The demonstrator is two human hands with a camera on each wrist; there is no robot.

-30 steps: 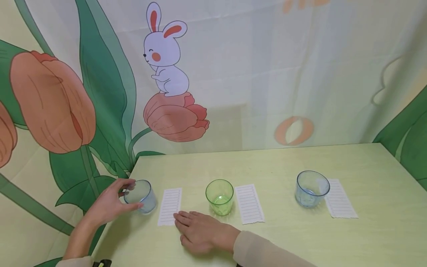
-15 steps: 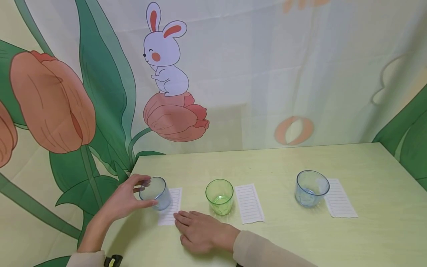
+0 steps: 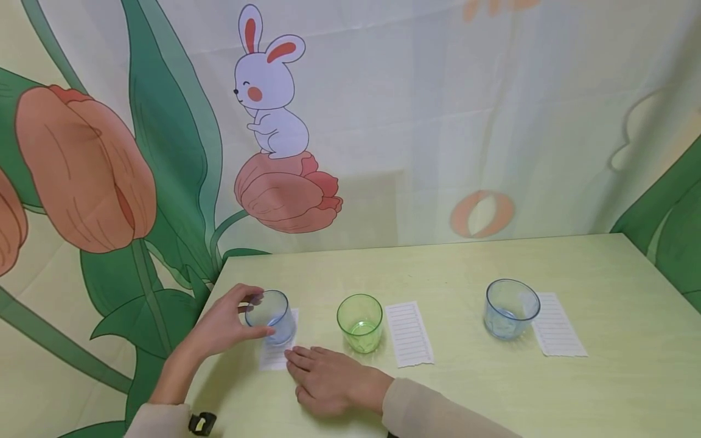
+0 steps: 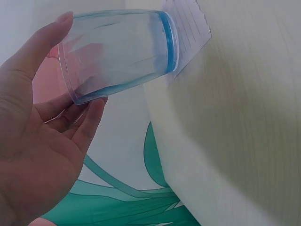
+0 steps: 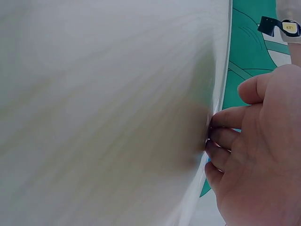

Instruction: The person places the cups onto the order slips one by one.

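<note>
A clear blue glass [image 3: 276, 325] is held by my left hand [image 3: 221, 325], thumb on the near side of the rim and fingers on the far side. The left wrist view shows the glass [image 4: 124, 52] from the side, its thick blue base close over the paper. Under it lies a lined paper slip [image 3: 272, 360], partly covered by the glass. My right hand [image 3: 331, 380] rests palm down on the table, fingertips at the slip's near right corner. In the right wrist view that hand [image 5: 258, 146] has its fingertips against the tabletop.
A green glass [image 3: 360, 331] stands right of the hands, beside a second lined slip [image 3: 409, 334]. Farther right, another blue glass [image 3: 509, 313] overlaps the edge of a third slip [image 3: 558, 331]. A printed curtain [image 3: 372, 121] hangs behind the table.
My left hand has carried the blue glass rightward from beside the left slip to over it. The right hand has stayed in place.
</note>
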